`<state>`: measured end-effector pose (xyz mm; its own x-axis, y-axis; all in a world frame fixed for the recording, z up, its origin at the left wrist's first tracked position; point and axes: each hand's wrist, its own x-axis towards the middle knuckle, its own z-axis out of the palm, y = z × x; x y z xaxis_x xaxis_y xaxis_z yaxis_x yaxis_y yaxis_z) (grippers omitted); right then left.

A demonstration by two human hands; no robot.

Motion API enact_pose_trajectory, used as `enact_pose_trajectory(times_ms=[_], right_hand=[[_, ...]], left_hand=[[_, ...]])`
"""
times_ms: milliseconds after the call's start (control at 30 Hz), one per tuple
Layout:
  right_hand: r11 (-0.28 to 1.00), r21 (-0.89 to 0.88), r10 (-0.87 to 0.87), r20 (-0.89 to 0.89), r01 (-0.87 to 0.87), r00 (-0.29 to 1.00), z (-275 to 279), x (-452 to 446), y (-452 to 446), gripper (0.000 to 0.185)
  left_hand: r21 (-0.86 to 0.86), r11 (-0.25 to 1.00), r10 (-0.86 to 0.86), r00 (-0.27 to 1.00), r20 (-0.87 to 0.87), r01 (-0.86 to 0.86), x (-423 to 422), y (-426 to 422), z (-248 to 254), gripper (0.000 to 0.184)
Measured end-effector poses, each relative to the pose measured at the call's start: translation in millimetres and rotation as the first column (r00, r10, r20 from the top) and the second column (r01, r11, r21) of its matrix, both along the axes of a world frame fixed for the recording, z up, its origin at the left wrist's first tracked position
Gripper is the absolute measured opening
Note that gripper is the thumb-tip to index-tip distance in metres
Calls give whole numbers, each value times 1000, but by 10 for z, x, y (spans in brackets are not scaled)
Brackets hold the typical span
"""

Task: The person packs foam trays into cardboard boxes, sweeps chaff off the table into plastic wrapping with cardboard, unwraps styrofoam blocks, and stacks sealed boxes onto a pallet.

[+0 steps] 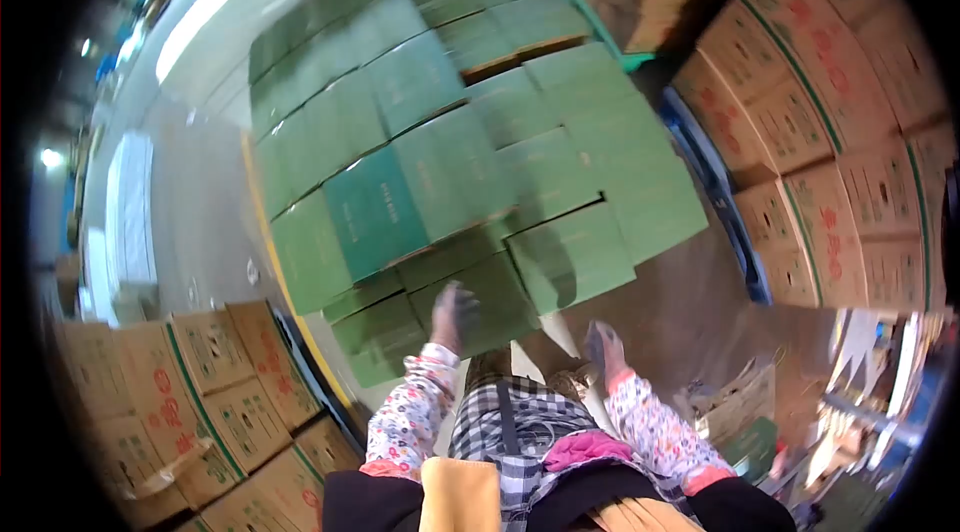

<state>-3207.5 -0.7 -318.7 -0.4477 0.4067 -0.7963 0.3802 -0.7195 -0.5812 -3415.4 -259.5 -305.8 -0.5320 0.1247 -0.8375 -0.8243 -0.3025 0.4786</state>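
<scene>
Nearest me are the checked apron [480,422] and the two flowered sleeves [408,417] reaching forward. The right hand [605,344] is out to the side with its fingers extended and nothing in it, just beside the near right corner of the green boxes. The left hand [455,317] also holds nothing, its fingers loosely spread over the near face of the stack; motion smears it, so I can't tell whether it touches the low green box [478,297] behind it.

The green boxes are packed side by side in front of me, at uneven heights along the near edge. I judge them stiff card, flat-sided and fairly smooth, so a palm could slide on the faces. Weight I can't read by eye; I would treat them as full. The corners look the part most easily crushed, so I'd take hold low, a hand under each opposite bottom edge, rather than pinch a lid.

A darker teal box [378,212] sits one row back, with more green boxes beyond it. Brown cartons [240,362] are stacked off to the left, and others [830,182] to the right, beside a blue pallet [715,194].
</scene>
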Motion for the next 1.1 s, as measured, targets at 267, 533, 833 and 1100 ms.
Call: enact_pose_trajectory(times_ms=[267,533,833,1100], right_hand=[[865,-106,-484,82,490,871,146,3095,225,29],[225,-27,-974,26,974,226,595,4986,99,40],[-214,-264,-974,-17,940,-226,784,5361,71,56],[-115,-573,-939,-202,811,-277,771,5069,993,92]], left_hand=[[238,341,-928,366,-69,909,2526,3010,709,44],[22,-189,-966,-182,-182,982,4985,4819,584,52],[86,-43,-993,-34,-112,995,5157,5229,83,53],[42,35,-998,37,-46,998,4052,4698,446,56]])
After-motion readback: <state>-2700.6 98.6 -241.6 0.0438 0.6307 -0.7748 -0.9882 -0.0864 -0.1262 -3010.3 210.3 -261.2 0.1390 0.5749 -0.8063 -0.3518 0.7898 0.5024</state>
